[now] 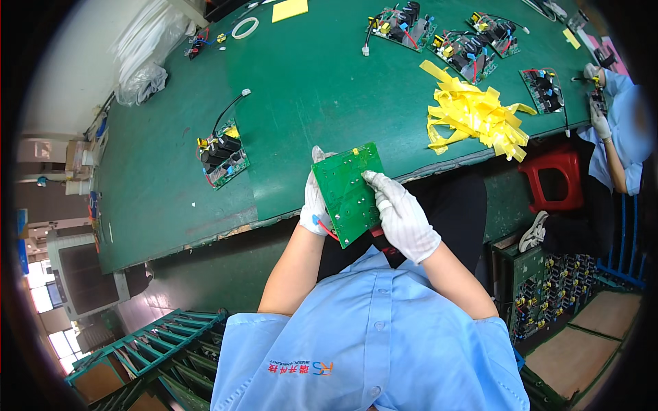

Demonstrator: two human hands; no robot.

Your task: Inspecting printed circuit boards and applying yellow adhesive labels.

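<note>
A green circuit board (348, 195) is held up in front of me, its solder side facing me, near the table's front edge. A small yellow patch sits at its top edge, and a red wire comes out at its lower left. My left hand (314, 198), in a white glove, grips the board's left side; most of those fingers are hidden behind it. My right hand (403, 214), also gloved, lies at the right edge with its fingertips on the board's face. Left of it on the table lies a circuit board with black parts (223, 156) and a black cable.
A pile of yellow tape strips (478, 115) lies at the table's (301, 89) front right. Several populated boards (466, 55) are behind it. A co-worker (620, 130) sits at the right near a red stool (554, 179). A rack of boards (548, 291) stands on the floor.
</note>
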